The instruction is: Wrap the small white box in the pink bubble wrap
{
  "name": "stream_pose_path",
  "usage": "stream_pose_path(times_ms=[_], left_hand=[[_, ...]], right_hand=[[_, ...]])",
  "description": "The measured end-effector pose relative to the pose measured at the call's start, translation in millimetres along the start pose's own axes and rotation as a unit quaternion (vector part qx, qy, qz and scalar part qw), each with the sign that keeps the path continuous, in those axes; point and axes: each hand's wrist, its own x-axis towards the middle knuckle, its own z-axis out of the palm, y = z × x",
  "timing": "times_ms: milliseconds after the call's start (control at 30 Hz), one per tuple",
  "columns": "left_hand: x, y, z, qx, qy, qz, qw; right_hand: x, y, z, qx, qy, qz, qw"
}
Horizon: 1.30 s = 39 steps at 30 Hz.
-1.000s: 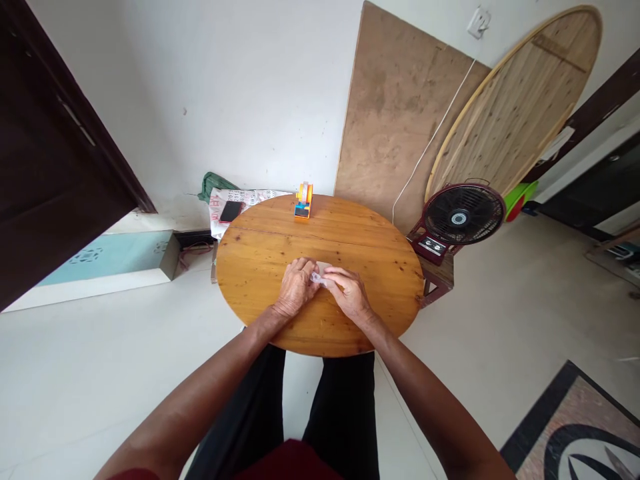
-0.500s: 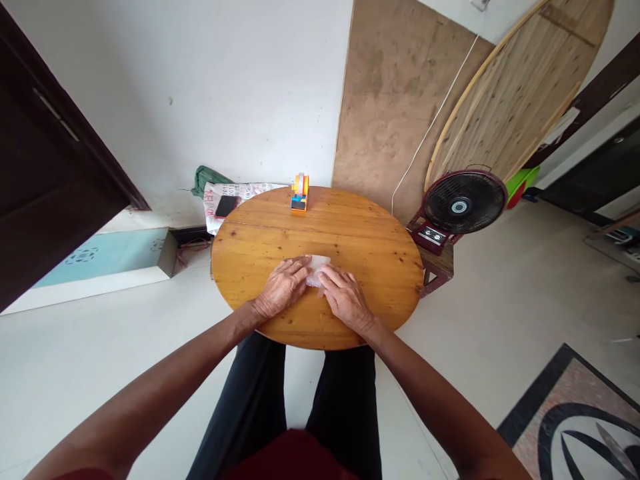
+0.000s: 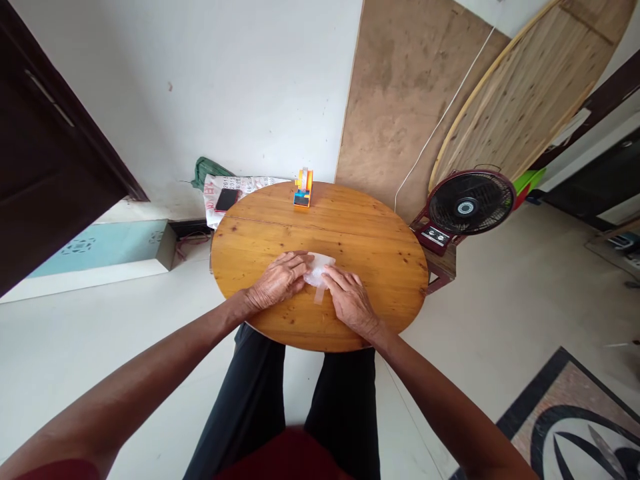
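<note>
A: Left side first?
B: Phone on printed paper past the bench's far-left rim. Left hand flat, palm down, fingers spread, pressing the left edge of a small clear plastic piece.
A: Where is that piece?
B: Bench middle, near side, between both hands; a tape-like strip sticks out toward the person.
A: Right hand?
B: Also flat, fingertips on the piece's right edge, gripping nothing. Orange tape dispenser at far rim; fan off right.
</note>
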Motion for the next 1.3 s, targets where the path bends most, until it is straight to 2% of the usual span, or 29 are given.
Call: stream_pose_path(times_ms=[133, 300, 500, 633, 767, 867, 967, 1033, 1100, 1133, 1200, 1300], left_hand=[[5, -6, 4.1, -0.019, -0.020, 0.018, 0.999], [9, -17, 18.6, -0.093, -0.008, 0.050, 0.994], [11, -23, 26.1, -0.159, 0.006, 0.031, 0.987], [22, -27, 40.6, -0.246, 0.045, 0.019, 0.968], [32, -24, 53.7, -0.312, 0.073, -0.056, 0.946], [38, -17, 54.0, -0.374, 0.089, -0.126, 0.915], [43, -9, 45.4, -0.496, 0.077, -0.202, 0.841], [48, -6, 36.1, -0.571, 0.046, -0.257, 0.778], [54, -5, 26.1, -0.596, 0.008, -0.312, 0.740], [57, -6, 21.3, -0.589, -0.011, -0.337, 0.735], [62, -7, 13.8, -0.552, -0.032, -0.377, 0.743], [67, -10, 10.2, -0.506, -0.007, -0.377, 0.776]], right_hand=[[0, -1, -1, -0.013, -0.008, 0.004, 1.000], [1, -3, -3, -0.021, -0.019, 0.002, 1.000], [2, -3, -3, -0.002, -0.021, 0.008, 1.000], [4, 2, -3, 0.035, -0.018, 0.022, 0.999], [7, 12, -1, 0.080, 0.004, 0.020, 0.997], [11, 21, 0, 0.125, 0.031, 0.017, 0.991], [20, 28, -1, 0.182, 0.071, 0.018, 0.981], [29, 33, -4, 0.220, 0.084, 0.025, 0.971], [38, 38, -6, 0.269, 0.075, 0.053, 0.959], [43, 41, -6, 0.301, 0.061, 0.076, 0.949], [51, 48, -4, 0.374, 0.028, 0.135, 0.917], [60, 57, 5, 0.479, 0.009, 0.212, 0.852]])
